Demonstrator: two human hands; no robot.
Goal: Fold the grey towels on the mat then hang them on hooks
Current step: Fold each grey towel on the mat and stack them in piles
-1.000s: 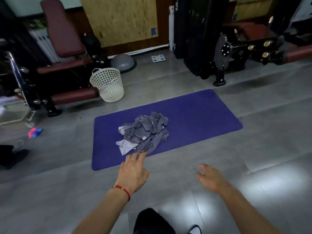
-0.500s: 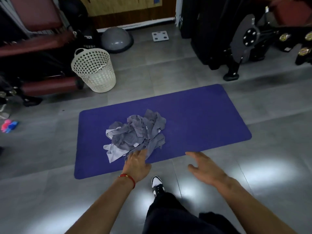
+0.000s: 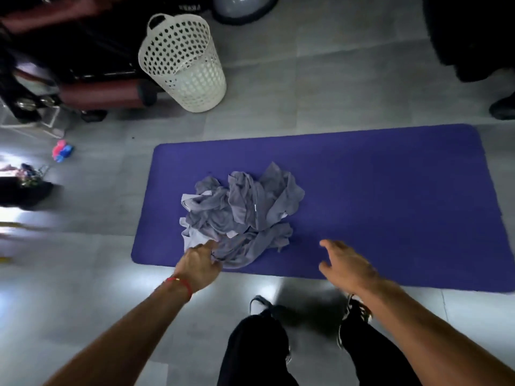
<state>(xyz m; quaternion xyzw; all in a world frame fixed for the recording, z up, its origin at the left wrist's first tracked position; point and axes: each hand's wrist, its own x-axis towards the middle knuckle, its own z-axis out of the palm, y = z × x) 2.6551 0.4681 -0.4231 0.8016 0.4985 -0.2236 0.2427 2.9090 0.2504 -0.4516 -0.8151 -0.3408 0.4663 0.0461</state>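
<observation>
- Left hand (image 3: 201, 263): seen at the near-left edge of the grey towels (image 3: 239, 213); fingers are curled into the cloth there, so a fold appears to be gripped.
- Grey towels: heaped in a crumpled tangle on the mat (image 3: 390, 190), left of its middle. Judged light, limp, non-slippery; a free corner or hem is best taken, since layers may drag along.
- Right hand (image 3: 344, 263): held spread and empty over the mat's near edge, right of the heap.
</observation>
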